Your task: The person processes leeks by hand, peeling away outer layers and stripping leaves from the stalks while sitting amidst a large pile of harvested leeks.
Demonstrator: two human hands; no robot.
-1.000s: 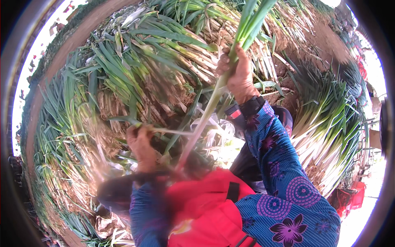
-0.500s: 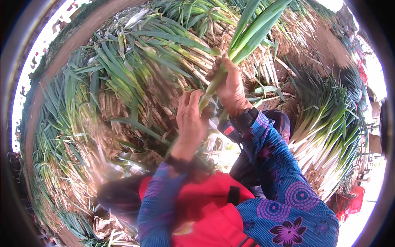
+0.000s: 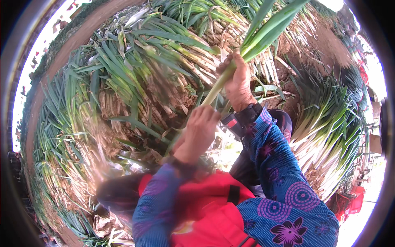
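A thick green onion [image 3: 218, 87] slants across the middle, its broad green leaves up and to the right. My right hand [image 3: 239, 84] is closed round the stalk just below the leaves. At the stalk's lower end is my left hand [image 3: 198, 129], fingers curled in against it and somewhat blurred. That hand covers the root end, so whether it grips the stalk itself or a loose outer layer is hard to see. Pale greenish strips hang next to the left hand.
Heaps of unpeeled green onions [image 3: 123, 78] with dry, earthy roots lie ahead and left. On the right is a pile of cleaner, white-stalked ones [image 3: 325, 131]. Peeled scraps [image 3: 222, 152] lie below my hands. A red bag [image 3: 356, 199] stands at lower right.
My right hand has shifted slightly right with the green onion, whose leaves moved the same way. My left hand has turned and moved a little down and right, its fingers now more curled.
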